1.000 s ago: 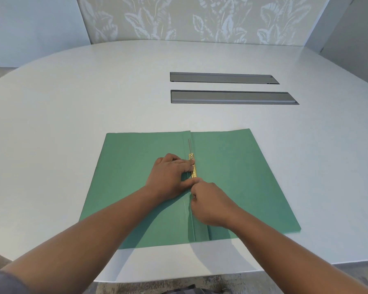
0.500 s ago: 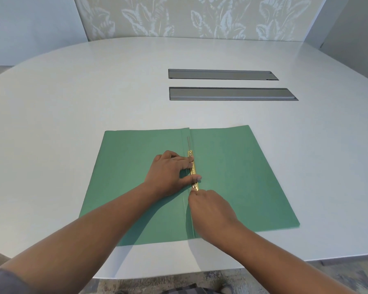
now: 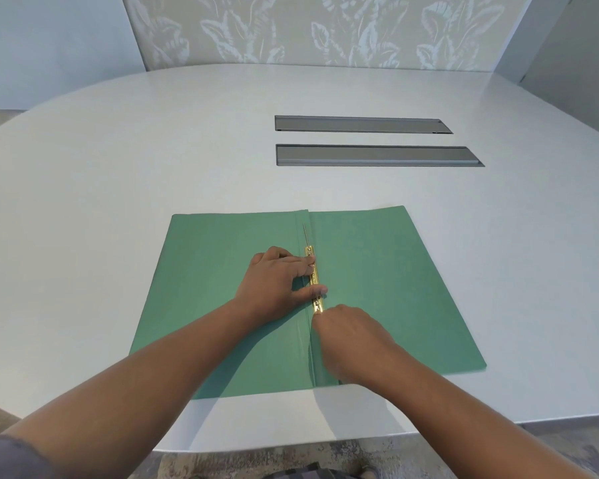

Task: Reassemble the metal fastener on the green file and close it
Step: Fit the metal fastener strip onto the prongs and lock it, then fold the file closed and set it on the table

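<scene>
Right hand (image 3: 351, 340) slid nearer along the spine since the earlier frame, fingertips now at the near end of the brass fastener bar (image 3: 314, 281); curled, grip hidden, cannot tell whether pinching. Left hand (image 3: 277, 281) spread flat, fingers pressing the bar onto the open green file (image 3: 388, 288), flat on the white table (image 3: 118, 188). Far prong (image 3: 305, 235) lying flat. Risk: near prong slipping free unless the slider locks, or the bar skewing under uneven pressure.

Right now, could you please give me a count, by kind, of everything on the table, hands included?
Green file, lying open: 1
Brass fastener bar on the spine: 1
Thin metal prong beyond the bar: 1
Grey recessed panels in the table: 2
Hands, left hand and right hand: 2
Total: 7
</scene>
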Available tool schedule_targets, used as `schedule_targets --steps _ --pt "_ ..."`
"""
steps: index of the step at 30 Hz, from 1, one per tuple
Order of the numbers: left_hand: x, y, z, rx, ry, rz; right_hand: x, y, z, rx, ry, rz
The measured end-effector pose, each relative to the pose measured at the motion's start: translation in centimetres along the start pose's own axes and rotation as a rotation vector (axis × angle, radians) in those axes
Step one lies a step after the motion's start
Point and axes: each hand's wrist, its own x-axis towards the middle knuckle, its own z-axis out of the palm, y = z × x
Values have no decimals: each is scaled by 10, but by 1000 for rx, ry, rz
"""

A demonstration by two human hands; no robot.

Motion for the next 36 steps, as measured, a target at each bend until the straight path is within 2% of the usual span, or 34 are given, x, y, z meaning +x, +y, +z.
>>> schedule_targets --steps 9,16,22,26,30,33,36 --pt "-2 4 -3 73 -18 14 8 9 2 93 4 11" --pt "-4 5 -7 128 -25 54 16 27 7 370 63 19" --pt "-1 5 -16 17 35 28 24 43 8 547 68 27" --pt "7 -3 -25 -93 72 -165 30 48 8 584 100 12" --pt "12 -26 -47 -65 141 -521 37 47 7 593 142 -21" --pt "7 -48 -64 -87 74 -801 43 47 8 570 164 -43" --pt "0 -66 -79 -70 -15 -916 49 46 9 557 165 -41"
